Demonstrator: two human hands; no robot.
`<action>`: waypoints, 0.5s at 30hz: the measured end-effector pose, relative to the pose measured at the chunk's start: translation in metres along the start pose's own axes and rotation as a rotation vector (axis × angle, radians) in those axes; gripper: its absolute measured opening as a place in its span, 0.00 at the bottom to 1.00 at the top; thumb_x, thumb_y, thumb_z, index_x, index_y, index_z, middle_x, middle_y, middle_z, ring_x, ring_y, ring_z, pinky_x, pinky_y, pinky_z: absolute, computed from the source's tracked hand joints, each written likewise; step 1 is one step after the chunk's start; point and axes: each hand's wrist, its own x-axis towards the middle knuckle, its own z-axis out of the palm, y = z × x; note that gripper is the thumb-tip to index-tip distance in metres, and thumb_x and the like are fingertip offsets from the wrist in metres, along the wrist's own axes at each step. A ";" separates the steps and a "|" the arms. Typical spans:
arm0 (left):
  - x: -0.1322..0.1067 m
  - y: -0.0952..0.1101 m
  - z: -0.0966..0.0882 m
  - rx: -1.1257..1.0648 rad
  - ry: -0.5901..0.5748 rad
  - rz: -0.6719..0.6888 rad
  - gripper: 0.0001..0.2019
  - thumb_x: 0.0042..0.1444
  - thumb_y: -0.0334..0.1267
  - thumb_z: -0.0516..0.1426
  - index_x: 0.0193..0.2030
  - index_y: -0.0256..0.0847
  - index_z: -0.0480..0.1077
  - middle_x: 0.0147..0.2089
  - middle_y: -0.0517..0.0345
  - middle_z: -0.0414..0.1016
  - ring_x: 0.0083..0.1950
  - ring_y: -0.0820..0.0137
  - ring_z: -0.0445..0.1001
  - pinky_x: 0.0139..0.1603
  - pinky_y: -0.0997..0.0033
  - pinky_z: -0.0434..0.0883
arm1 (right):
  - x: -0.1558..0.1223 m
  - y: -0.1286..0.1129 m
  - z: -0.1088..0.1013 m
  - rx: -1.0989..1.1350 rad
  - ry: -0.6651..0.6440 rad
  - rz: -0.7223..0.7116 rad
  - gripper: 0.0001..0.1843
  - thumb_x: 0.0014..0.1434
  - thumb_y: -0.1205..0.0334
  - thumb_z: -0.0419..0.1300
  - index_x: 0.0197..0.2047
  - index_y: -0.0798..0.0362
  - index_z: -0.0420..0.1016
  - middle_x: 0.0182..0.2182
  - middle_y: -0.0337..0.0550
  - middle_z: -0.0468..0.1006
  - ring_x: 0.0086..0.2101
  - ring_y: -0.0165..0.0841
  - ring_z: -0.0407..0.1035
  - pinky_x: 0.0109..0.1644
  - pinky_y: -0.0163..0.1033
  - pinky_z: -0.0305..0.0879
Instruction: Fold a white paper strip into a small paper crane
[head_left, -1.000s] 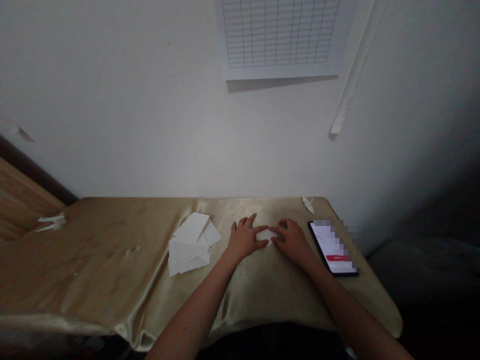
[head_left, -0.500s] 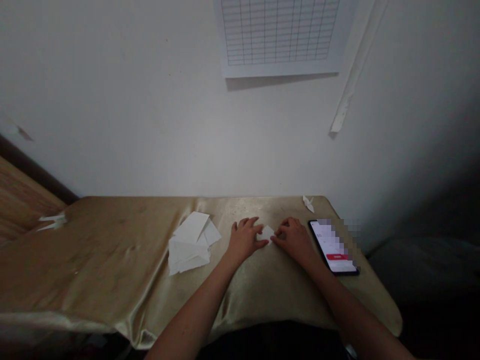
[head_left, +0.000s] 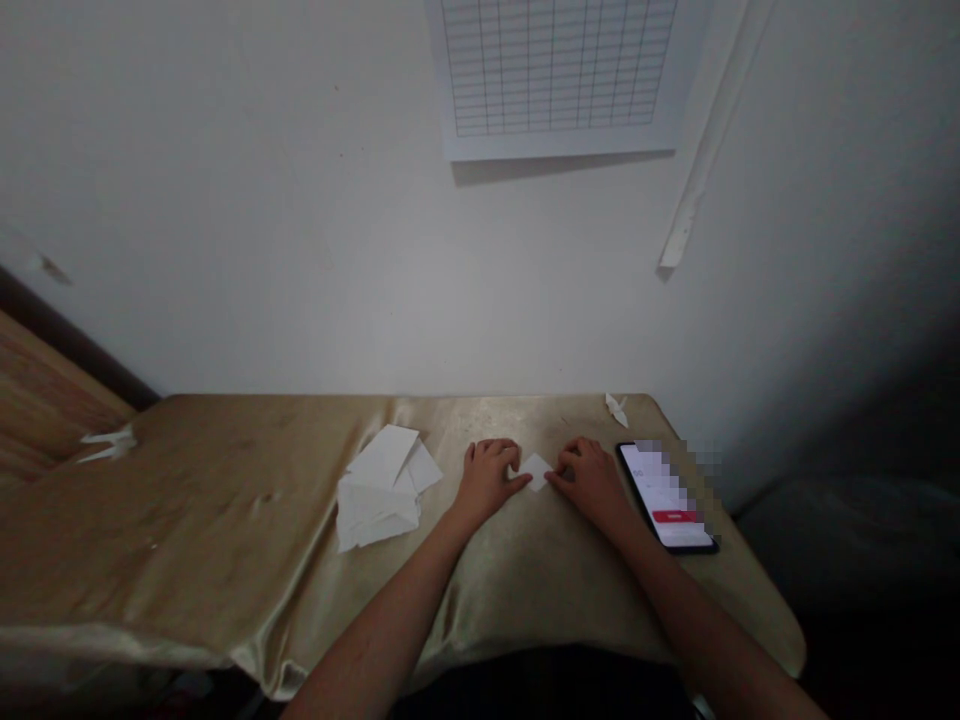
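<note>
Two bare hands were recorded palm-down on a gold satin cloth point(head_left: 525, 590), the left hand point(head_left: 487, 480) and the right hand point(head_left: 592, 480), forearms angled inward. A small folded paper diamond point(head_left: 537, 472) was located between the fingertips; it was judged light, soft and easily creased, best taken by its edges. Fingers were loosely curled, not clenched; thumb contact could not be confirmed. A loose paper stack point(head_left: 379, 490) lay left of the left fingers, a smartphone point(head_left: 664, 497) right of the right fingers.
</note>
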 end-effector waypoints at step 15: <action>-0.003 0.001 0.007 0.154 -0.022 0.067 0.21 0.64 0.49 0.58 0.64 0.65 0.69 0.71 0.56 0.62 0.70 0.51 0.59 0.70 0.34 0.50 | 0.004 0.003 0.007 0.046 -0.063 -0.016 0.18 0.63 0.59 0.63 0.56 0.37 0.79 0.55 0.47 0.70 0.58 0.42 0.62 0.64 0.50 0.57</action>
